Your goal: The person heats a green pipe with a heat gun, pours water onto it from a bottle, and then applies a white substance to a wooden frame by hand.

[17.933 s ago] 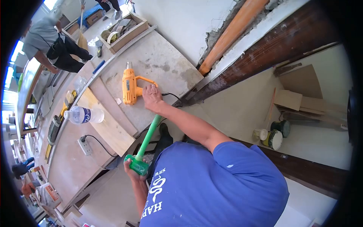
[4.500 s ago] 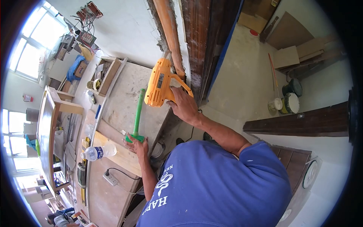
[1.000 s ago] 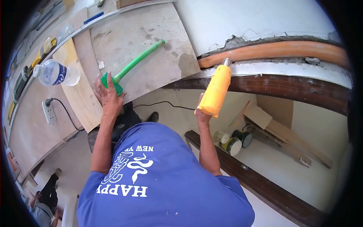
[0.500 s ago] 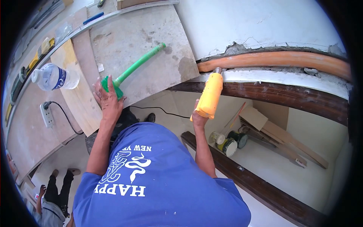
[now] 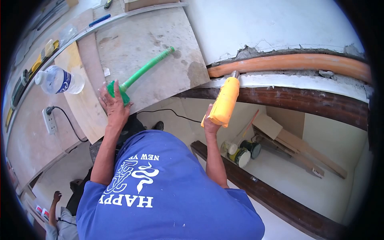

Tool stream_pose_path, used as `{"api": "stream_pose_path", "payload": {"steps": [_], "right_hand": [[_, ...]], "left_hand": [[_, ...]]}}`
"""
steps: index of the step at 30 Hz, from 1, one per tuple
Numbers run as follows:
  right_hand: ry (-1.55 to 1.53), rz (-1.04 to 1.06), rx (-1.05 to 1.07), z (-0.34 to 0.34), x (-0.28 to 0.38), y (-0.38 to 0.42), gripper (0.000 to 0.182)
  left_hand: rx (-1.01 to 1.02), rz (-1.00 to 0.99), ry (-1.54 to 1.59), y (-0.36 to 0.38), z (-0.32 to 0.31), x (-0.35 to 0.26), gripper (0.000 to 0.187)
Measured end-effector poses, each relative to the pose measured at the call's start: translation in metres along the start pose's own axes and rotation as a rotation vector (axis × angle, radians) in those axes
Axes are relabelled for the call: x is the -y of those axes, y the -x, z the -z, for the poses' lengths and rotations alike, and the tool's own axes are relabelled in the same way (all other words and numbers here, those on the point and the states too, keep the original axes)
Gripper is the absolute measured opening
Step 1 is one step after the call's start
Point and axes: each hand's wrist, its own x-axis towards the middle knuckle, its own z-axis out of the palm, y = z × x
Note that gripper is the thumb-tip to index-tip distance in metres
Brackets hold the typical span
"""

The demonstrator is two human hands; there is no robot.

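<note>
My right hand [image 5: 211, 120] is wrapped around the grip of a yellow heat gun [image 5: 225, 102]. Its metal nozzle points at an orange pipe [image 5: 288, 63] set along the broken plaster edge, with the tip right at the pipe's lower side. A black cord trails left from the gun. My left hand [image 5: 116, 106] lies spread over the green block-shaped head of a green-handled tool [image 5: 147, 69], fingers stretched out and partly hiding the head. The tool's handle slants up and right across a stained grey board [image 5: 160, 32].
Left of the board are a water bottle [image 5: 60, 80], a wooden plank [image 5: 74, 64] and a power strip [image 5: 49, 121]. A dark wooden beam [image 5: 296, 103] runs below the pipe. Paint buckets [image 5: 242, 157] and board pieces [image 5: 300, 150] lie lower down. Another person [image 5: 66, 220] is at lower left.
The heat gun's nozzle has shifted slightly right along the pipe, the gun tilting a little more. The other person at lower left has moved. My left hand stays in place.
</note>
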Motion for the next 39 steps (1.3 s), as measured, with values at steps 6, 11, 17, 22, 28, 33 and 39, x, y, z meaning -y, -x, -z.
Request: {"api": "stream_pose_path", "payload": {"steps": [6,11,17,22,28,33,39], "right_hand": [[-0.121,-0.097,0.085,-0.009,-0.002,0.013,0.028],[-0.221,-0.231,0.112,-0.013,0.000,0.019,0.028],[-0.119,-0.069,-0.019,0.004,0.007,0.004,0.021],[0.028,0.062,0.022,0.015,-0.010,-0.007,0.019],[-0.192,-0.174,0.009,0.005,0.002,-0.002,0.021],[-0.036,-0.013,0.083,-0.012,-0.011,0.016,0.025],[-0.114,-0.124,0.123,-0.009,-0.002,0.016,0.022]], "left_hand": [[0.010,0.002,0.001,0.001,-0.001,0.001,0.116],[0.005,-0.001,0.006,0.000,0.001,0.000,0.115],[-0.010,-0.013,0.014,0.000,0.001,0.001,0.113],[-0.004,-0.025,-0.001,0.001,0.003,-0.001,0.104],[-0.031,-0.084,-0.014,-0.003,0.007,0.004,0.096],[-0.028,-0.093,-0.014,-0.007,0.012,0.002,0.094],[-0.035,-0.124,0.017,-0.007,0.008,0.005,0.094]]}}
